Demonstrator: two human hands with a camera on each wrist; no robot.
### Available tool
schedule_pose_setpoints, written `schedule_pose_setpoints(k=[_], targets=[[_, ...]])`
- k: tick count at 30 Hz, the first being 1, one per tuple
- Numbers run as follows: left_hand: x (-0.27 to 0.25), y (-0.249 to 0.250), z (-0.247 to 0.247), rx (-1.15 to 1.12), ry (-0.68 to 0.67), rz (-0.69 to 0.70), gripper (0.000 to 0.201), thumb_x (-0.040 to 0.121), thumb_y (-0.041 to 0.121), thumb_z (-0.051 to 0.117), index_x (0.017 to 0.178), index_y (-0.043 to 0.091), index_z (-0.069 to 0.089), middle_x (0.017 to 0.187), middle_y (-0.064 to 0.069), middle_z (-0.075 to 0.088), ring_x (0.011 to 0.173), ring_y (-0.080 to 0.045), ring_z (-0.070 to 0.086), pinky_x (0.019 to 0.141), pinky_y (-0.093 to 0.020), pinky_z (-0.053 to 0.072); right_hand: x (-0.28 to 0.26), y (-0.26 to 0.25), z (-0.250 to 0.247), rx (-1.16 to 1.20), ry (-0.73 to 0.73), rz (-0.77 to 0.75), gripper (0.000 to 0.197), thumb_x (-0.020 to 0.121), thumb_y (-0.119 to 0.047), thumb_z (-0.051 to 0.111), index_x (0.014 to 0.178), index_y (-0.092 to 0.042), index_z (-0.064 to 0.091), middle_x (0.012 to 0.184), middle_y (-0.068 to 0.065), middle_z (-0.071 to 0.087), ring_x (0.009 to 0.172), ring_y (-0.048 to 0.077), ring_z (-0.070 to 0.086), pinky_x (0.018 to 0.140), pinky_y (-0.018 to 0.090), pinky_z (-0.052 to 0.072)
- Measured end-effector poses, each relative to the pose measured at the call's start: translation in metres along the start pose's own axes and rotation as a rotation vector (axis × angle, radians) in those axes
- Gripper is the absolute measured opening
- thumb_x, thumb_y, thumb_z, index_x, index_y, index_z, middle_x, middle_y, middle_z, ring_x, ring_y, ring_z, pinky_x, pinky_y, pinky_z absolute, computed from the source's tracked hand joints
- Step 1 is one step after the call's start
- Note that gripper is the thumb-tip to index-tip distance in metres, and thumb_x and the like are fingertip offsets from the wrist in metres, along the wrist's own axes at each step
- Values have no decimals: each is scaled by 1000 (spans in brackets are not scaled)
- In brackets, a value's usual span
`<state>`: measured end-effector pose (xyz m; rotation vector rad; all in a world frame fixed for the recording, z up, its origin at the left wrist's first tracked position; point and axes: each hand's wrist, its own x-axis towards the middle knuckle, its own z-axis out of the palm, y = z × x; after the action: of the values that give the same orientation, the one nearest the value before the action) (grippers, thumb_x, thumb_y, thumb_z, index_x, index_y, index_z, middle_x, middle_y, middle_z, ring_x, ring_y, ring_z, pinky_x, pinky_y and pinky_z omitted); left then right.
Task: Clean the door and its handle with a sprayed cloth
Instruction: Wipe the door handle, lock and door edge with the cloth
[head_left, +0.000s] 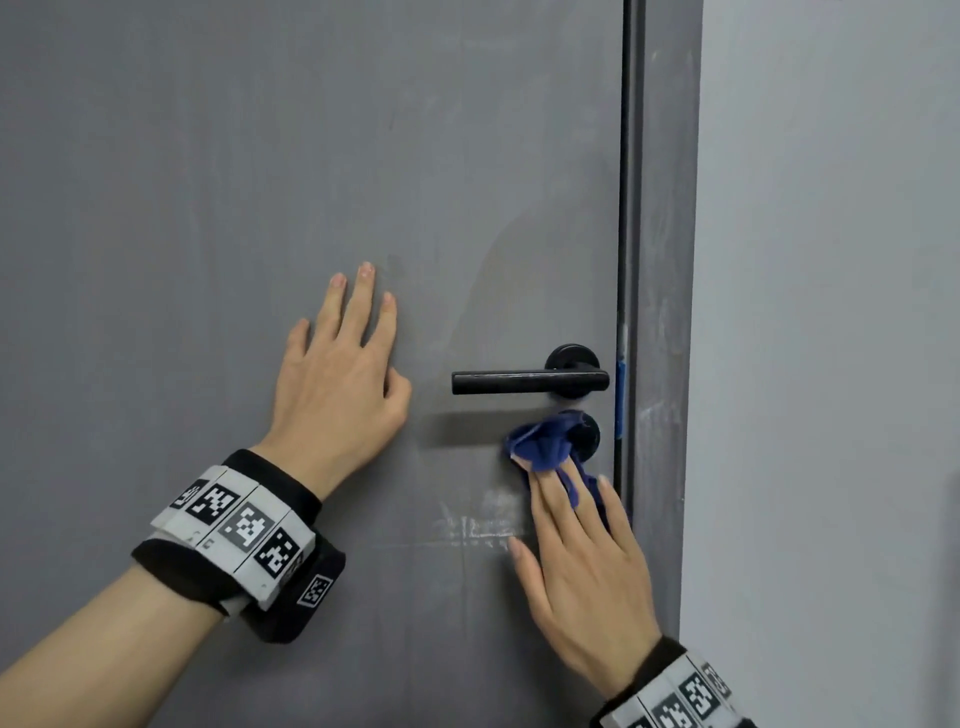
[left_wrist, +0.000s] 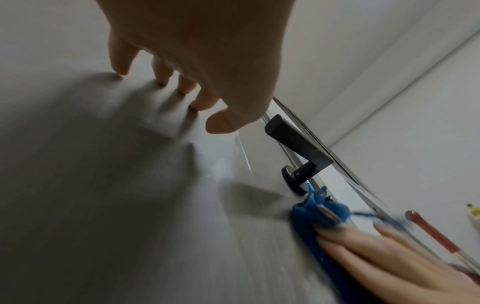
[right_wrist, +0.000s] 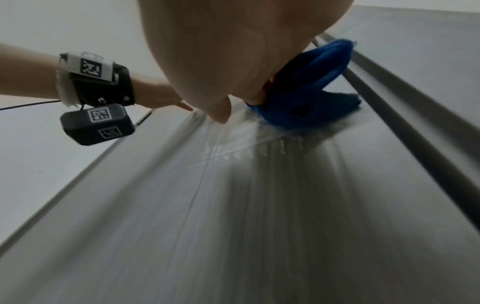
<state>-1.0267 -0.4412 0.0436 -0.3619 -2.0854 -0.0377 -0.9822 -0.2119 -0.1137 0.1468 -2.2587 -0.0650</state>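
The grey door (head_left: 208, 156) fills the head view. Its black lever handle (head_left: 519, 382) points left, and a round black lock plate (head_left: 589, 434) sits just below it. A crumpled blue cloth (head_left: 540, 447) covers the left part of that plate. My right hand (head_left: 566, 499) presses the cloth flat against the door with straight fingers, and a fold of cloth shows between them. My left hand (head_left: 353, 332) lies flat on the door left of the handle, fingers spread, holding nothing. From the left wrist I see the handle (left_wrist: 298, 144) and the cloth (left_wrist: 311, 211); the right wrist view shows the cloth (right_wrist: 311, 92) too.
White smears (head_left: 483, 525) mark the door just left of my right hand. The door frame (head_left: 665, 312) and a pale wall (head_left: 831, 312) stand to the right. Blue tape (head_left: 621, 395) sits on the door edge. A red-handled stick (left_wrist: 428, 232) leans by the wall.
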Motion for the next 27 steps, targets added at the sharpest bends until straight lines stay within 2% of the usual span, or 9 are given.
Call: schedule_pose_setpoints(k=[2, 6, 7, 10, 12, 16, 21, 27], targets=[[-4, 4, 1, -43, 12, -3, 71, 86, 28, 38, 153, 7, 32, 167, -12, 11, 154, -29, 12, 116, -54, 29, -8, 8, 6, 6, -3, -9, 67, 102, -47, 36, 158, -14, 24, 166, 1, 20, 155, 19, 12, 126, 41, 11], [-11, 6, 6, -66, 19, 31, 71, 87, 26, 43, 154, 8, 29, 168, -11, 10, 155, -25, 11, 119, -52, 27, -20, 26, 16, 45, -22, 67, 64, 103, -48, 29, 156, -13, 26, 161, 6, 34, 150, 26, 30, 124, 40, 14], [-11, 5, 6, -60, 18, 33, 71, 88, 24, 47, 155, 9, 27, 168, -10, 9, 155, -25, 10, 119, -53, 27, -19, 30, 16, 80, -9, 102, 65, 103, -49, 25, 158, -13, 22, 162, 7, 30, 151, 24, 25, 124, 38, 11], [-10, 5, 6, -40, 17, 29, 73, 88, 21, 53, 156, 9, 27, 167, -9, 12, 155, -24, 12, 119, -54, 26, -10, 37, 11, 206, 52, 128, 69, 103, -49, 20, 161, -16, 0, 169, 0, 0, 156, 14, -2, 125, 33, -3], [-8, 6, 6, -31, 17, 26, 73, 88, 21, 53, 155, 8, 27, 167, -10, 13, 155, -26, 13, 118, -54, 27, -4, 35, 8, 221, 61, 130, 70, 103, -50, 19, 160, -17, -6, 169, -1, -8, 155, 13, -9, 125, 35, -6], [-9, 9, 10, -32, 24, 21, 74, 88, 21, 54, 155, 6, 27, 167, -12, 14, 154, -28, 13, 117, -56, 28, -2, 34, 8, 111, 58, 169, 71, 102, -49, 18, 160, -12, 0, 169, 4, -2, 155, 16, -10, 125, 39, -3], [-12, 10, 15, -45, 37, 13, 78, 87, 22, 53, 157, 8, 21, 168, -10, 4, 156, -25, 4, 120, -56, 22, -13, 27, 23, 234, 44, 130, 73, 102, -49, 26, 160, -15, -2, 169, 0, -8, 155, 14, -9, 125, 37, 0], [-19, 11, 18, -71, 55, 36, 74, 87, 20, 54, 155, 8, 27, 168, -10, 9, 155, -25, 8, 119, -56, 23, -23, 7, 35, 244, 8, 86, 74, 102, -52, 27, 160, -13, 3, 168, 6, 6, 156, 19, 1, 126, 39, 8]])
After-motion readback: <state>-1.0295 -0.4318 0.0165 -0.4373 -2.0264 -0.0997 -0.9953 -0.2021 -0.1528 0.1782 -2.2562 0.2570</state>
